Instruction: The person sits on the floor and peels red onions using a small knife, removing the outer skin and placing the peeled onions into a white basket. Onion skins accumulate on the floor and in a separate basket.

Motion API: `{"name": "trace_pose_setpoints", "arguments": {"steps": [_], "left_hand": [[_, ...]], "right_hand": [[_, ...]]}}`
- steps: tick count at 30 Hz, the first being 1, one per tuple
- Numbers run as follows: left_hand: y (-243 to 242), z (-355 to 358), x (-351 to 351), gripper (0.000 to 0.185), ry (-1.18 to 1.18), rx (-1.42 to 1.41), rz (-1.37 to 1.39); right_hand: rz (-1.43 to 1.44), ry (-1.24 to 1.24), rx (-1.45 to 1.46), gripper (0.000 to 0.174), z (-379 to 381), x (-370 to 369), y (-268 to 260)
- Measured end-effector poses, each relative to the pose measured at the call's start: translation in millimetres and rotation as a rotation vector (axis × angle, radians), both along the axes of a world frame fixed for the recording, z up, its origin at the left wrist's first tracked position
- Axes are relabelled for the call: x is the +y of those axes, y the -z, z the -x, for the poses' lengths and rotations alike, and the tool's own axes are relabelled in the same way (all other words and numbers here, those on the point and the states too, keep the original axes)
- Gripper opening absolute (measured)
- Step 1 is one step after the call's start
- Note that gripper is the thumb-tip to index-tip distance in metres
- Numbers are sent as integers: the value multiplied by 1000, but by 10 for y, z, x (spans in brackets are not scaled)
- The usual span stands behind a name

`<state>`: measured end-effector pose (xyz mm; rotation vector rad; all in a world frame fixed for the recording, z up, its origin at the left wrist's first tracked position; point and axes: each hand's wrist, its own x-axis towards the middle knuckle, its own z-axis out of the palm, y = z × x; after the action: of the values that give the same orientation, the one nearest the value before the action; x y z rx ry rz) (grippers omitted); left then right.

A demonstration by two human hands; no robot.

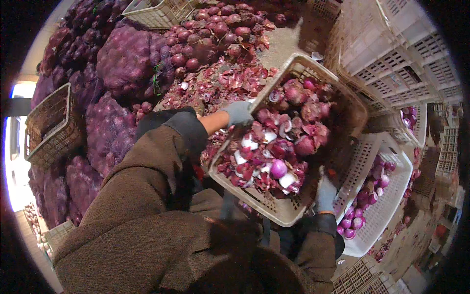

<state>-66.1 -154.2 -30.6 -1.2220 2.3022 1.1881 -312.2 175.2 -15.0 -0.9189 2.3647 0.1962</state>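
A dirty plastic crate [262, 206] is tilted in front of me. Whole red onions [305, 145], loose onion skins [229, 172] and a shiny peeled red onion [279, 168] lie inside it. My left hand [238, 113], in a grey glove, grips the crate's left rim. On the opposite side, my right hand [326, 194], gloved too, holds the right rim near the front corner. Part of the crate's right interior is in deep shadow. Directly right of that hand stands a white crate [394, 198] with peeled red onions [356, 217] in it.
Stacked white crates [389, 66] rise at the back right. Mesh sacks of onions [125, 62] pile up at the left, with a crate [49, 128] on them. Loose onions [220, 29] and a heap of skins [224, 79] cover the floor ahead. Another crate [363, 279] sits at the lower right.
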Motion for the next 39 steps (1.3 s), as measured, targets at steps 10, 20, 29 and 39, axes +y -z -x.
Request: {"name": "trace_pose_setpoints", "arguments": {"steps": [10,20,29,39], "left_hand": [[-31,-527,-544,36,-149,25,11],[-336,-415,-426,29,-104,-139,322],[-918,-283,-17,31,-366,-6,600],[-1326,-60,1908,45,-90,701,6]], "right_hand": [[760,506,-328,40,-440,-996,-280],[864,379,-385,48,-365,-853,-196],[905,186,-773,35,-151,-662,-125],[1151,58,-959,66,-984,-632,-1141]]}}
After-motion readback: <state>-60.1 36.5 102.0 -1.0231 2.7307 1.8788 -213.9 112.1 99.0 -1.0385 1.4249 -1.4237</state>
